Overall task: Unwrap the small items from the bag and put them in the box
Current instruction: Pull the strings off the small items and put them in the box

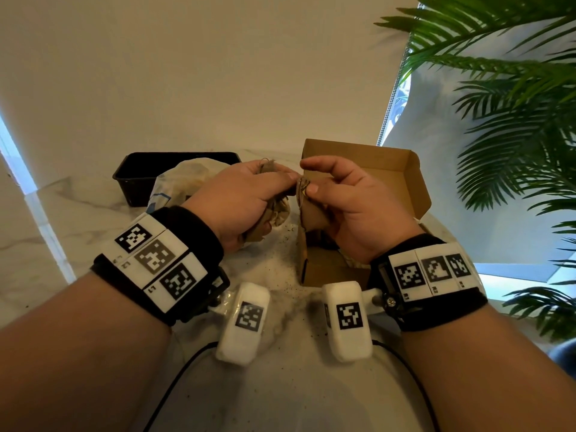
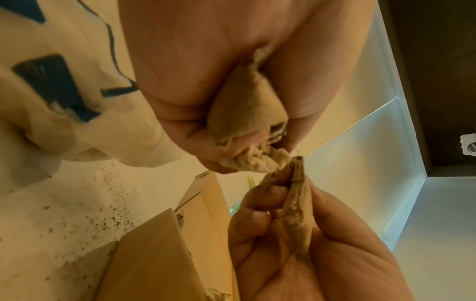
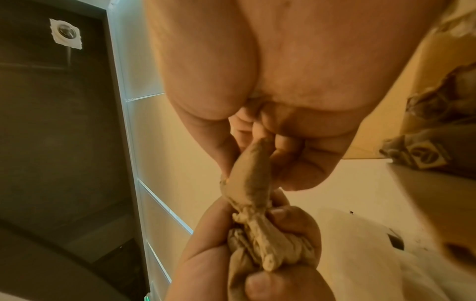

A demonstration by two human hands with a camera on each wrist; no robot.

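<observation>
A crumpled brown wrapper [image 1: 276, 210] is gripped in the left hand [image 1: 241, 201] w/ curled fingers; its end is pinched by the right hand [image 1: 346, 204], above the counter [image 1: 274, 266], beside the open cardboard box [image 1: 374, 169].

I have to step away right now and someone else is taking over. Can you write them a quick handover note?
Left hand grips a crumpled brown paper bundle. Right hand pinches the paper's loose end; both are held above the table, beside the open cardboard box.
White plastic bag lies behind the left hand, against the black tray.
Done: some wrapped-looking pieces already in the box.
Left: finish unwrapping this one, box it, then check the bag.
</observation>
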